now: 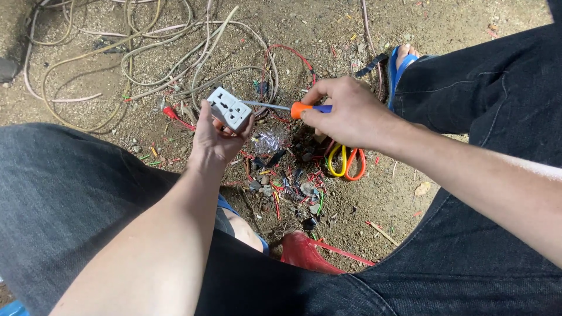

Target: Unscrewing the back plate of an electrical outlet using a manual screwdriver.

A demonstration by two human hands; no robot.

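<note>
Head view: left hand (pixel 215 137) gripping white socket (pixel 229 109), right hand (pixel 345 112) holding screwdriver (pixel 293 108) from 3 o'clock (best kept square, steady).

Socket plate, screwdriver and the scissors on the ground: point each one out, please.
socket plate (pixel 229 109), head view, on its white face with the pin holes.
screwdriver (pixel 301 109), head view, on the orange part of its handle.
scissors (pixel 346 162), head view, where the yellow and orange handle loops meet.
</note>
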